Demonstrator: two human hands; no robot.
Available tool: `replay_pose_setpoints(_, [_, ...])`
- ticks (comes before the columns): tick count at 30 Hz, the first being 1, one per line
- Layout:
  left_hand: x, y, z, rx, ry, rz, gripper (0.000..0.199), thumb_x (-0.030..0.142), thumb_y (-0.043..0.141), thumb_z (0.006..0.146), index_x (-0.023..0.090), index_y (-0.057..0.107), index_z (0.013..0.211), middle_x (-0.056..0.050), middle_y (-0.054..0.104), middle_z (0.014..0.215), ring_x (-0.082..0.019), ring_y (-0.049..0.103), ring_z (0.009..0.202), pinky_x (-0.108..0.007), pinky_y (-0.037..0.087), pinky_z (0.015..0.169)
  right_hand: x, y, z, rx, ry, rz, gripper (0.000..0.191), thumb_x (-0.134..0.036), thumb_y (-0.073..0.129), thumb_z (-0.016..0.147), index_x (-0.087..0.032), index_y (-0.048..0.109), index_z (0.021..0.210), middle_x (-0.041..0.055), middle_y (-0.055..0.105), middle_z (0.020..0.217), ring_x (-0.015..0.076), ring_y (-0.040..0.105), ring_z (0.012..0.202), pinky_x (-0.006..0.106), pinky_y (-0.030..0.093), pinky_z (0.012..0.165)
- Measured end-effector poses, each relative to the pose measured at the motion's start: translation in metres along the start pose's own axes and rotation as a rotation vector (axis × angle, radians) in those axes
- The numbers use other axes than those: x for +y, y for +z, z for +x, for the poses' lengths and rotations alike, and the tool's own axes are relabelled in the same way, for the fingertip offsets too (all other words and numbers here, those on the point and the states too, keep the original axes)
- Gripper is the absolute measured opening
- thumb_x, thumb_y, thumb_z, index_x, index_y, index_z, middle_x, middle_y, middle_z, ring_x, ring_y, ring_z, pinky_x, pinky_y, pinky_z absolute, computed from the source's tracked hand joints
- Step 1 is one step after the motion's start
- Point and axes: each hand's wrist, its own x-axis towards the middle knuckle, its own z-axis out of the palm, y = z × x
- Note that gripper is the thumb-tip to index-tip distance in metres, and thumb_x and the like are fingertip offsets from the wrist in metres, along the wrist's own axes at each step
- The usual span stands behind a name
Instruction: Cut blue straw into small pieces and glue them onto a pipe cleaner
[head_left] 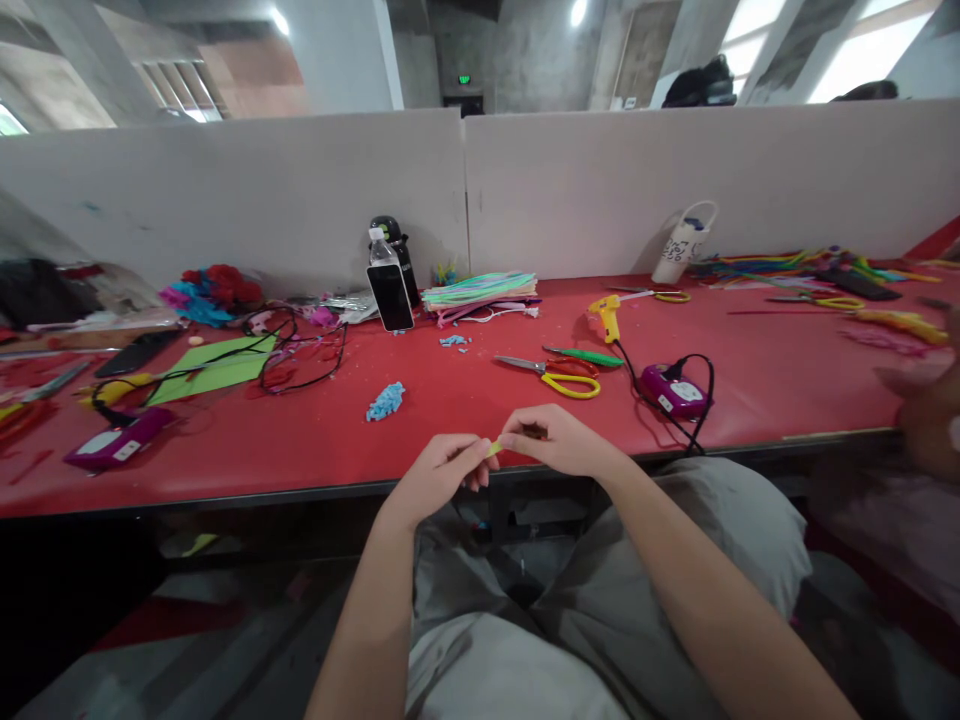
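Over the table's front edge, my left hand (442, 470) and my right hand (551, 440) meet. Their fingers pinch a small yellow strip (494, 448) between them; its material is too small to tell. A bundle of light-blue pieces (385, 401) lies on the red table, beyond my left hand. Farther back are a few blue scraps (453, 341). Beyond my right hand rest scissors with yellow and red handles (570, 385) and a green-handled tool (592, 356).
A yellow glue gun (606, 318) stands near a purple power box (677, 391) with a black cord. A phone (390, 297) leans on bottles before a white partition (300, 200). Bundled pastel strips (480, 291) lie beside it. Green paper (217, 368) is at left. A person's arm (926, 430) shows at right.
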Motion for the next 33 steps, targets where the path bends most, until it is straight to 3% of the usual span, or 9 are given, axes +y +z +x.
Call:
replay_pose_setpoints(8, [-0.007, 0.004, 0.003, -0.062, -0.040, -0.002, 0.032, 0.041, 0.054, 0.090, 0.016, 0.068, 0.076, -0.002, 0.063, 0.066, -0.012, 0.056, 0.059, -0.022, 0.043, 0.058, 0.003, 0.006, 0.001, 0.036, 0.003, -0.033, 0.029, -0.043, 0.058, 0.089, -0.015, 0.065, 0.081, -0.0009, 0.059, 0.068, 0.0105, 0.046, 0.060, 0.023, 0.037, 0.056])
replay_pose_setpoints(19, [-0.012, 0.007, 0.006, 0.118, 0.055, -0.113, 0.028, 0.035, 0.064, 0.084, 0.014, 0.065, 0.065, -0.002, 0.061, 0.060, -0.010, 0.053, 0.053, -0.022, 0.042, 0.055, -0.005, 0.005, 0.002, 0.063, 0.010, 0.030, 0.033, -0.044, 0.055, 0.091, -0.015, 0.061, 0.077, -0.0044, 0.046, 0.063, 0.0090, 0.039, 0.058, 0.022, 0.032, 0.054])
replay_pose_setpoints(25, [-0.017, 0.024, 0.018, 0.269, -0.106, -0.386, 0.031, 0.039, 0.060, 0.083, 0.014, 0.062, 0.066, 0.001, 0.054, 0.049, -0.008, 0.045, 0.042, -0.019, 0.032, 0.041, -0.001, 0.008, 0.002, 0.131, -0.106, -0.113, 0.026, -0.036, 0.052, 0.094, -0.015, 0.061, 0.082, -0.0014, 0.055, 0.070, 0.0100, 0.043, 0.062, 0.023, 0.035, 0.058])
replay_pose_setpoints(28, [-0.018, 0.031, 0.022, 0.343, -0.131, -0.413, 0.033, 0.041, 0.057, 0.085, 0.014, 0.060, 0.066, 0.001, 0.051, 0.049, -0.008, 0.041, 0.042, -0.019, 0.028, 0.040, 0.000, 0.009, 0.002, 0.173, -0.145, -0.188, 0.022, -0.033, 0.051, 0.094, -0.016, 0.060, 0.083, -0.0002, 0.057, 0.073, 0.0108, 0.046, 0.064, 0.024, 0.036, 0.060])
replay_pose_setpoints(30, [-0.016, 0.031, 0.020, 0.345, -0.052, -0.303, 0.033, 0.041, 0.055, 0.087, 0.014, 0.059, 0.068, 0.001, 0.051, 0.052, -0.009, 0.043, 0.046, -0.021, 0.031, 0.045, -0.001, 0.008, 0.001, 0.188, -0.144, -0.188, 0.022, -0.032, 0.051, 0.095, -0.016, 0.059, 0.082, -0.0004, 0.056, 0.072, 0.0108, 0.046, 0.064, 0.024, 0.035, 0.060])
replay_pose_setpoints(33, [-0.008, 0.025, 0.012, 0.307, 0.230, 0.090, 0.030, 0.034, 0.054, 0.090, 0.015, 0.058, 0.067, 0.000, 0.052, 0.061, -0.010, 0.046, 0.058, -0.023, 0.036, 0.058, -0.006, 0.006, 0.000, 0.167, -0.095, -0.081, 0.029, -0.036, 0.048, 0.096, -0.017, 0.054, 0.076, -0.0033, 0.046, 0.066, 0.0098, 0.039, 0.060, 0.023, 0.032, 0.056])
